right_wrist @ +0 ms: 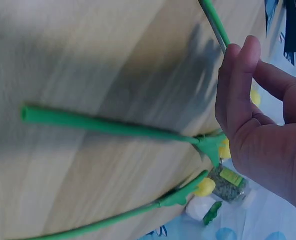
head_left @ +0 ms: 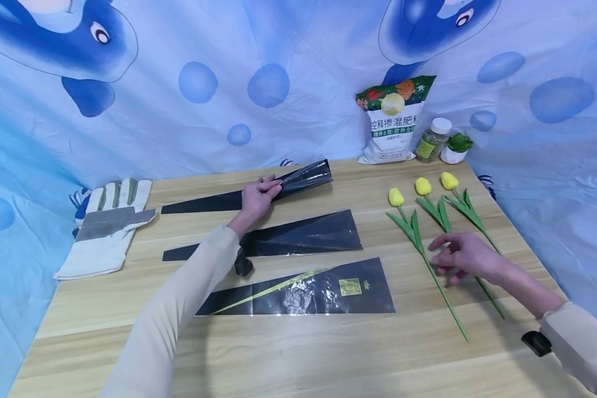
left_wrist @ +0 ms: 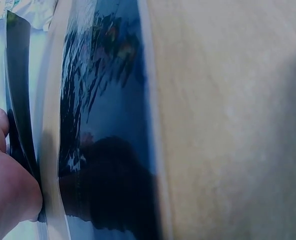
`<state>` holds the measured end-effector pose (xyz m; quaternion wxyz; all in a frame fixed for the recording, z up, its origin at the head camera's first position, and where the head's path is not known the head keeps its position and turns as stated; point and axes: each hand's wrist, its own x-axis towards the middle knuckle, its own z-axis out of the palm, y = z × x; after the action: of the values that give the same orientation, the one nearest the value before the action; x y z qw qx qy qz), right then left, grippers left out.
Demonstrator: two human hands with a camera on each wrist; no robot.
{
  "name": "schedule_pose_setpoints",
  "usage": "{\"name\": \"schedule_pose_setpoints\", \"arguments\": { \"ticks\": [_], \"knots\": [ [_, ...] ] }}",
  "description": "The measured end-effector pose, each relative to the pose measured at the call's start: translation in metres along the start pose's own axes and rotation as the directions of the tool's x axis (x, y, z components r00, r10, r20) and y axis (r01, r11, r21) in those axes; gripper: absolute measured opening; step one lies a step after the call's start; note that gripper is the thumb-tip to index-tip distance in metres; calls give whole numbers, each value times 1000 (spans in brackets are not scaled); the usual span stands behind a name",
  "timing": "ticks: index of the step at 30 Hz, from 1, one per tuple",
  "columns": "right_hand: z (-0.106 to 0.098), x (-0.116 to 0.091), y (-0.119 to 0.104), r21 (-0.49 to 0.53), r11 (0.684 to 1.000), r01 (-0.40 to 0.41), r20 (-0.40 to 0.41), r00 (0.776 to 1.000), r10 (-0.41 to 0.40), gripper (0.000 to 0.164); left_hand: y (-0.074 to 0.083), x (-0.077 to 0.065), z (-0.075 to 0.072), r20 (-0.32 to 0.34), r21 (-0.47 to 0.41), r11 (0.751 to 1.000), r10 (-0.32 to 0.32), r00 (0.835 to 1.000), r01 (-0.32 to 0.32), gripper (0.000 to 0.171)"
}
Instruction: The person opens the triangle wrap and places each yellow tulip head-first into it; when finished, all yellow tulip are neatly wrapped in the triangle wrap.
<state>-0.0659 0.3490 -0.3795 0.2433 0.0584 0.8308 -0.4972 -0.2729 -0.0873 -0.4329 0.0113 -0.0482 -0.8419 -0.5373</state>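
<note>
My left hand grips the rearmost black flower sleeve near its middle, thumb on top, and the sleeve's wide end stands raised. In the left wrist view, that sleeve rises beside the hand. A second black sleeve lies flat in front of it, partly under the left forearm. On the right, my right hand hovers with loosely bent fingers by the stem of the leftmost yellow tulip. It overlaps the middle tulip, while the right tulip lies beyond.
Nearest the front lies a third sleeve with gold print. White-and-grey gloves lie at the left edge. At the back right stand a fertilizer bag, a white-capped jar and a small potted plant, before a blue curtain.
</note>
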Motion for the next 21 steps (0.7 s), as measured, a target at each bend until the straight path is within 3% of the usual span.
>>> {"name": "schedule_pose_setpoints", "arguments": {
  "ticks": [6, 13, 21],
  "knots": [
    [11, 0, 3, -44, 999, 10, -17, 1000, -11, 42, 0, 0, 0, -6, -23, 1000, -16, 1000, 16, 23],
    [17, -1, 9, -205, 974, 94, -108, 987, -118, 42, -2, 1, 1, -7, -22, 1000, 3, 1000, -3, 23],
    [24, 0, 11, -285, 949, 134, -176, 966, -189, 39, -1, 0, 0, -18, -26, 1000, 4, 1000, -4, 22]
  ]
}}
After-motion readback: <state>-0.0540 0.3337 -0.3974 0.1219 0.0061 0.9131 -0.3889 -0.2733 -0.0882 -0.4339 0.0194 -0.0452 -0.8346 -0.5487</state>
